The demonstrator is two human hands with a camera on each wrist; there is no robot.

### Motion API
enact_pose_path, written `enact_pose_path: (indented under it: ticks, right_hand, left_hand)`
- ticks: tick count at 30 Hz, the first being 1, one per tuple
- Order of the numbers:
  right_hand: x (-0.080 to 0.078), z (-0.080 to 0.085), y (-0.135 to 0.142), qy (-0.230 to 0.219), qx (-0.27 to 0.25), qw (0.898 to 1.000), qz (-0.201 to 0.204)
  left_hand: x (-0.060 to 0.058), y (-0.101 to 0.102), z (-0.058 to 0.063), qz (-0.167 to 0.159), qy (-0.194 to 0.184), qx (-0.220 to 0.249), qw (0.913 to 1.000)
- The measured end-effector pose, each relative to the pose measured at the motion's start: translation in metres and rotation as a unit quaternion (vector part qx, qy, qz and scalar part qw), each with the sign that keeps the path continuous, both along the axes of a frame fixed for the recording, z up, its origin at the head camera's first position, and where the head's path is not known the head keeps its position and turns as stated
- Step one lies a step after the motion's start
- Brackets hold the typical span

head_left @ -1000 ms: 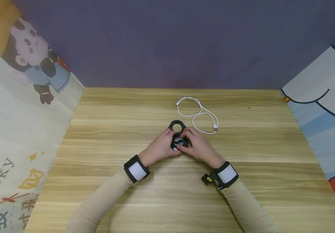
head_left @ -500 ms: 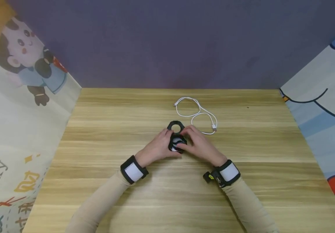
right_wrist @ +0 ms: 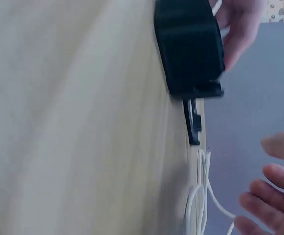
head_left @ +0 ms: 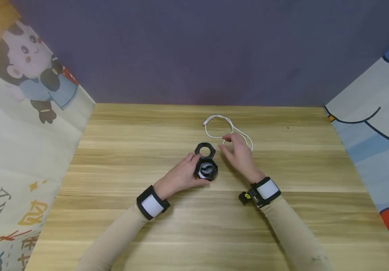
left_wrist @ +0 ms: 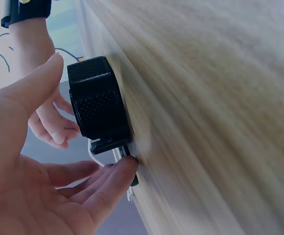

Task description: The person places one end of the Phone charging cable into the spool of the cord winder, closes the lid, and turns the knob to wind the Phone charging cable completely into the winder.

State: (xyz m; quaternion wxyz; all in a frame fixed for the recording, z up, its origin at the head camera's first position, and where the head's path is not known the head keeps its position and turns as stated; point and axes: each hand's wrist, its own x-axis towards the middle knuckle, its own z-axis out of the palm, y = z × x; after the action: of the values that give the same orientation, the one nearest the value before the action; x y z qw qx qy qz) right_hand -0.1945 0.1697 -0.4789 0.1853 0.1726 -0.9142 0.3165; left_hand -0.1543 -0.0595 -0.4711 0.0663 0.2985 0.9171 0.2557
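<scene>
A black eight-sided case [head_left: 206, 169] stands on the table with its ring-shaped lid [head_left: 205, 150] folded back flat behind it. Something grey and white shows inside, around a curved black piece. My left hand [head_left: 180, 176] holds the case from the left, thumb at its near side and fingertips by the hinge. In the left wrist view those fingers [left_wrist: 113, 182] reach the lid near the tabletop. My right hand [head_left: 242, 156] is away from the case, above the near part of a looped white USB cable [head_left: 231, 119]. Its fingers [right_wrist: 262, 208] are spread and grip nothing.
The wooden table [head_left: 130, 131] runs back to a dark purple wall [head_left: 194, 52]. Printed cartoon panels stand at the left and right sides. The cable's small plug [head_left: 204, 123] lies behind the lid; its USB end is hidden by my right hand.
My right hand has left the case and moved right and away from me, over the cable. My left hand stays at the case, whose inside now shows more fully.
</scene>
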Motion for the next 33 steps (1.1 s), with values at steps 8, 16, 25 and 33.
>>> enact_pose_path:
  ticks: [8, 16, 25, 33]
  right_hand:
    - [-0.026, -0.005, 0.01, 0.025, -0.018, 0.997, -0.075]
    - [-0.046, -0.011, 0.017, 0.021, -0.02, 0.993, -0.114]
    - [-0.057, -0.011, 0.018, -0.042, -0.006, 0.992, -0.119]
    - [-0.067, -0.012, 0.021, -0.089, -0.019, 0.989, -0.117]
  left_hand:
    - [0.003, -0.003, 0.003, -0.008, 0.005, -0.008, 0.9999]
    - [0.005, -0.007, 0.004, -0.014, 0.0, -0.015, 0.9998]
    - [0.008, -0.011, 0.001, -0.027, -0.001, -0.015, 0.9995]
    - [0.009, -0.013, 0.002, -0.03, 0.0, -0.009, 0.9995]
